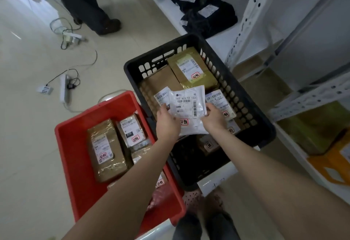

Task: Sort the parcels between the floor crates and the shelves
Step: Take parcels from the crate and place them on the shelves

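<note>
Both hands are working over the black crate (263,126) now: the left hand (167,121) is pinching the near left edge of a white mailer (189,105), the right hand (215,118) is gripping its near right edge, fingers curled shut on the plastic. The mailer is hovering label-up above the parcels in that crate. Plenty is looking unsorted: brown boxes (191,69) are filling the far end of the black crate, and taped parcels (106,148) are lying in the red crate (72,145) to the left. On the far shelf (170,10), two dark bags (208,18) are sitting already. My read: sorting is mid-way, much remaining.
</note>
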### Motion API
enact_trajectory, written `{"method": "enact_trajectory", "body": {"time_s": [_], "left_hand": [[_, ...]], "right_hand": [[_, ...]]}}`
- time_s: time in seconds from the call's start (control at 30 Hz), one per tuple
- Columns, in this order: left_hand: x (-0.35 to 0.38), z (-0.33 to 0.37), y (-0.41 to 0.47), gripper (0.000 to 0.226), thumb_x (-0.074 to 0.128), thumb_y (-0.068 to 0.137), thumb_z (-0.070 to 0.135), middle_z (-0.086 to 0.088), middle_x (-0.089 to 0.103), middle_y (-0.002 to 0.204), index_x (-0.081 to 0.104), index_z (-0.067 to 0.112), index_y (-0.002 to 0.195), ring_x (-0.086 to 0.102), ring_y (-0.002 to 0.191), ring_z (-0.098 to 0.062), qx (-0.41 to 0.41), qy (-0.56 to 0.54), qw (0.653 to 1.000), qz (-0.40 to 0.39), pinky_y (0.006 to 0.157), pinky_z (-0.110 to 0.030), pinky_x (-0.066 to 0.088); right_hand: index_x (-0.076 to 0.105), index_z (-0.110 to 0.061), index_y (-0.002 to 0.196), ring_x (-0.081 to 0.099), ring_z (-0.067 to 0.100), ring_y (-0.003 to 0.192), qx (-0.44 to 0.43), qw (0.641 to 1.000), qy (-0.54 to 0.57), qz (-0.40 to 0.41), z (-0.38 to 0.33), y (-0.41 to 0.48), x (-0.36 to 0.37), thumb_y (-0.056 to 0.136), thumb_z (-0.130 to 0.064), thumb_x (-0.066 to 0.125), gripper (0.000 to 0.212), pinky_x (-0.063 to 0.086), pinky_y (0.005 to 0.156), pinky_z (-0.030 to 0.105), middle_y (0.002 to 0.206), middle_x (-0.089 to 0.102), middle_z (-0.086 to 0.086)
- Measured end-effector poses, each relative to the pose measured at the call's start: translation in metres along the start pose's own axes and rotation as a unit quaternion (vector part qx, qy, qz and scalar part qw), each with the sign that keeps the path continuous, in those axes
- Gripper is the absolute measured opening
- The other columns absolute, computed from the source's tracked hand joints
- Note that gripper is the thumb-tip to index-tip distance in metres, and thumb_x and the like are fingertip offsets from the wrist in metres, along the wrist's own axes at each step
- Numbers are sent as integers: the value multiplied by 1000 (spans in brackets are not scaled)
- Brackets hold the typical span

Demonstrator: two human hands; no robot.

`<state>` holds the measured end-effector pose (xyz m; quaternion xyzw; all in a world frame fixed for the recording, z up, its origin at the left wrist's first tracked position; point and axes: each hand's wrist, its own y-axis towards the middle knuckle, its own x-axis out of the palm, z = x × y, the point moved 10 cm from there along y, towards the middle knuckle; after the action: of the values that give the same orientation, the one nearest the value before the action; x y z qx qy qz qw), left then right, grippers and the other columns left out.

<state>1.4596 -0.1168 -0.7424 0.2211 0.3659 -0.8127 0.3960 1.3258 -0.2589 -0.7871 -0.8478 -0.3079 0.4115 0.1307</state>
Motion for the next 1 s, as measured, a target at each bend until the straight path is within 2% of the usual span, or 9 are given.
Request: {"method": "enact_trajectory", "body": {"time_s": [0.1, 0.17, 0.3, 0.4, 0.53, 0.7, 0.77, 0.83, 1.0], "left_hand": [[18, -8, 10, 66, 50, 91, 5, -7, 23, 154, 21, 14, 149, 39, 133, -26, 6, 37, 998, -40, 99, -37, 39], [28, -19, 17, 65, 49, 91, 4, -8, 19, 155, 20, 13, 149, 35, 136, -27, -8, 55, 997, -59, 103, -37, 37], [42, -26, 26, 68, 44, 89, -2, -10, 16, 155, 18, 13, 150, 28, 139, -29, -18, 70, 995, -69, 108, -41, 32], [47, -26, 27, 69, 44, 88, -3, -10, 12, 157, 17, 13, 150, 24, 141, -30, -13, 99, 992, -76, 110, -45, 34], [51, -12, 24, 69, 48, 88, -2, -11, 11, 157, 19, 11, 149, 23, 142, -30, 22, 183, 979, -93, 107, -45, 37], [62, 38, 5, 69, 49, 88, 2, -12, 12, 157, 20, 12, 149, 20, 142, -30, 114, 292, 944, -108, 105, -42, 36], [72, 70, -9, 68, 53, 86, 4, -14, 18, 153, 23, 11, 147, 27, 138, -31, 171, 310, 929, -108, 102, -42, 38], [84, 106, -28, 70, 58, 86, 8, -13, 23, 150, 24, 11, 147, 32, 135, -30, 234, 321, 911, -112, 100, -40, 39], [123, 184, -96, 73, 64, 85, 16, -11, 20, 153, 25, 13, 147, 28, 138, -28, 364, 345, 852, -149, 104, -39, 39]], "right_hand": [[55, -36, 105, 56, 24, 84, -2, 998, -56, -5, -7, 25, 23, 87, -12, 50, 31, 42, 67, 30, 101, 66, -2], [55, -36, 115, 56, 26, 87, -16, 994, -107, -27, -14, 36, 45, 88, -14, 47, 36, 43, 67, 31, 107, 65, 1], [54, -32, 123, 49, 24, 83, -43, 985, -155, -55, -22, 44, 73, 90, -15, 47, 37, 39, 67, 29, 111, 64, 6], [50, -28, 129, 57, 29, 100, -74, 980, -170, -69, -26, 38, 71, 90, -22, 54, 40, 43, 74, 31, 116, 62, 7], [42, -26, 136, 49, 27, 117, -102, 968, -225, -49, -27, 25, 42, 89, -22, 57, 50, 46, 87, 37, 132, 48, 5], [35, -26, 141, 36, 26, 124, -129, 959, -252, -2, -21, 0, -16, 89, -29, 58, 57, 40, 95, 39, 140, 38, 2], [36, -26, 141, 36, 25, 123, -128, 960, -247, 39, -15, -12, -48, 89, -31, 59, 57, 39, 94, 38, 139, 38, 0], [37, -26, 140, 36, 25, 122, -111, 961, -240, 80, -5, -27, -86, 88, -33, 60, 57, 38, 94, 38, 137, 40, 0], [35, -27, 140, 37, 25, 123, -40, 959, -228, 162, 37, -75, -183, 87, -37, 62, 60, 39, 95, 39, 137, 40, 1]]}}
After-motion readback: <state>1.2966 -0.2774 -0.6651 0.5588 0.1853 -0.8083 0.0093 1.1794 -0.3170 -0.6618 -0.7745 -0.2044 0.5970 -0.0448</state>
